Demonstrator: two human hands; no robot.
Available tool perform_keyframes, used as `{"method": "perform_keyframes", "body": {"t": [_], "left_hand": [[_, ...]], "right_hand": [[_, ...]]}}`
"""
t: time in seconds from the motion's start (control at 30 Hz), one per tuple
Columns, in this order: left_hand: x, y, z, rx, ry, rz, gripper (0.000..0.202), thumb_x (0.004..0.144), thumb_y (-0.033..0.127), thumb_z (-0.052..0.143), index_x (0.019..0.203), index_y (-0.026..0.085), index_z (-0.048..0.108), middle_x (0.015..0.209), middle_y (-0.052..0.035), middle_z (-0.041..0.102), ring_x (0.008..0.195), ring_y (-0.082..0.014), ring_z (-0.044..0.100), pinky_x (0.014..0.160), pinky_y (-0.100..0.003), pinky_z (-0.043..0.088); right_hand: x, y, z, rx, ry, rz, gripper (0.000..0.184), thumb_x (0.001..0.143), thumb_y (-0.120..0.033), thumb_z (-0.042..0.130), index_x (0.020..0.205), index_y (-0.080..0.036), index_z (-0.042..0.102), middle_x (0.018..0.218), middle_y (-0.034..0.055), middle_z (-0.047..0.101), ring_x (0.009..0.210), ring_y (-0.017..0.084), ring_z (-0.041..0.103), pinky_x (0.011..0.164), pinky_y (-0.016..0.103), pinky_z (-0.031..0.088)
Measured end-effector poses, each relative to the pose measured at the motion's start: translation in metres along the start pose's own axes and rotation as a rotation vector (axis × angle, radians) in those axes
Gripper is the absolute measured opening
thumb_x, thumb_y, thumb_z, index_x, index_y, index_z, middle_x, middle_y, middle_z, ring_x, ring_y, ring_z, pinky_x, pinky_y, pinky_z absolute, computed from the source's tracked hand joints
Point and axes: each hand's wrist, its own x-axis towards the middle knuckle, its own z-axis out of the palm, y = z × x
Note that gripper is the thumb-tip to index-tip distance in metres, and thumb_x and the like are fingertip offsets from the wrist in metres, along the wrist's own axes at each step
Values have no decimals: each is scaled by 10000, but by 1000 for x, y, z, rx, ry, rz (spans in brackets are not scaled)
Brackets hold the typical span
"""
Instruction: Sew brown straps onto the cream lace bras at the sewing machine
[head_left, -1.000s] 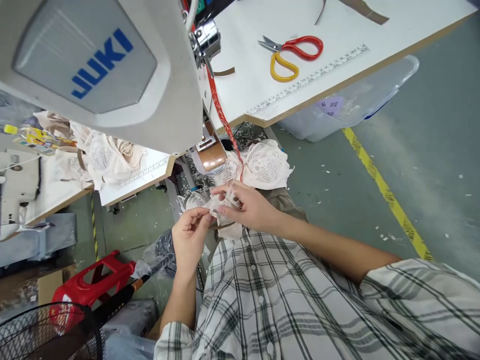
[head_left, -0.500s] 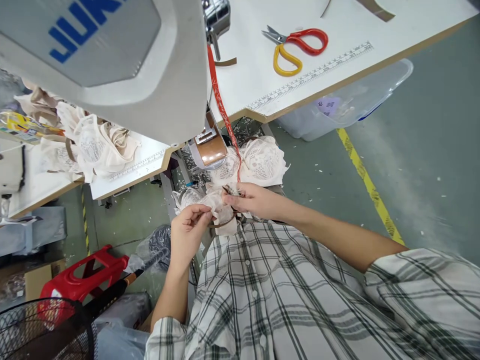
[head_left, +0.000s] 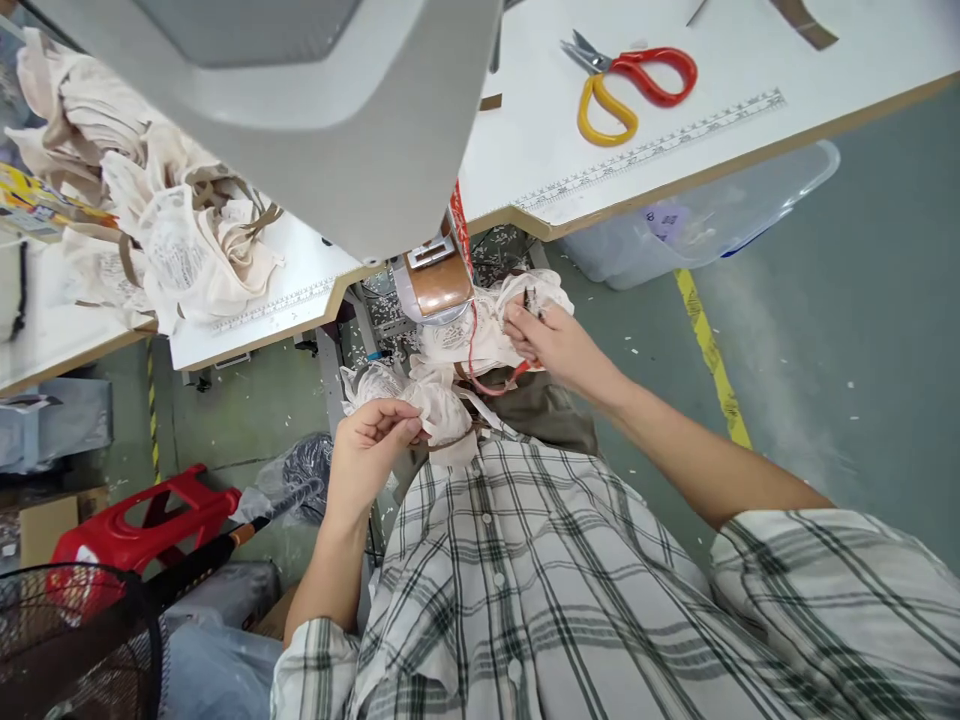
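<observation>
My left hand [head_left: 364,450] pinches the edge of a pale cream lace bra [head_left: 444,412] close to the front of my shirt, thumb against fingers. To its right and farther forward, my right hand [head_left: 551,338] is closed around small dark thread snips [head_left: 531,300], their tips pointing up. A red cord [head_left: 472,335] hangs from the sewing machine and loops round toward that hand. Another lace bra [head_left: 448,343] lies beyond, below the machine's arm, partly covered by the right hand. The snips' handles are mostly hidden in my fingers.
The sewing machine head [head_left: 390,150] overhangs the white table [head_left: 525,120]. Red-and-yellow scissors [head_left: 622,85] lie on the right side. A heap of lace bras [head_left: 176,240] sits at the left. A red stool [head_left: 150,530] and a fan [head_left: 75,640] stand lower left.
My right hand has moved forward and right, away from the bra in my left hand, carrying the snips. The red cord has gone slack into a loop. The view has shifted slightly.
</observation>
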Motion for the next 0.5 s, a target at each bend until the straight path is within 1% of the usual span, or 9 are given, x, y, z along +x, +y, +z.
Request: {"method": "perform_keyframes", "body": {"t": [0.03,0.07,0.1,0.17,0.27,0.33,0.4,0.47,0.5], "left_hand": [[0,0,-2,9,7,-2,82,777,236,746,843,199,715,703,-2,719,636,-133,685,613,-248,572],[0,1,-3,22,5,-8,86,776,240,744,844,198,714,694,0,711,624,-131,675,598,-243,562],[0,1,-4,38,0,-13,92,773,245,743,845,196,712,681,3,700,606,-125,659,575,-234,547],[1,3,-4,75,-6,-14,105,770,255,741,849,193,710,675,4,683,578,-111,621,533,-215,507],[0,6,-4,128,-11,20,108,778,264,729,857,194,703,746,-15,694,624,-113,615,554,-215,496],[-1,8,-4,174,-24,54,99,802,266,704,865,191,691,809,-33,708,704,-134,646,617,-234,519],[-1,10,-4,265,-34,81,124,823,274,687,908,185,676,848,-45,712,749,-150,660,652,-249,529],[-2,17,-2,432,-28,119,153,847,282,668,963,183,663,843,-45,706,734,-152,652,646,-255,524],[-5,22,-2,529,-16,161,159,858,282,657,986,188,660,863,-49,706,744,-158,650,649,-264,522]], "right_hand": [[-2,-1,-4,-120,39,-24,331,908,-505,569,797,-216,452,619,-72,377,508,76,291,477,218,250],[-5,-2,-4,-233,35,-32,305,901,-498,581,848,-208,502,638,-58,430,537,85,349,505,223,295],[-11,-5,-1,-314,-5,-27,292,889,-485,603,916,-200,545,681,-37,498,582,97,418,543,230,344],[-22,-11,14,-358,-152,-8,325,872,-448,635,1067,-191,588,853,16,617,713,128,540,637,253,419],[-30,-18,42,-316,-383,-38,387,879,-421,628,1203,-210,602,1095,64,659,941,177,611,759,282,460],[-28,-21,56,-328,-482,-61,376,871,-420,638,1195,-228,622,1114,58,669,1000,191,615,782,286,466],[-23,-22,62,-421,-508,-60,287,866,-408,642,1091,-230,654,1020,36,693,912,183,631,727,277,463],[-20,-20,63,-569,-456,-117,170,876,-362,628,967,-220,657,909,17,697,808,171,629,677,272,445],[-19,-17,62,-637,-407,-188,131,881,-333,620,933,-216,648,881,16,693,788,170,629,673,275,443]]}}
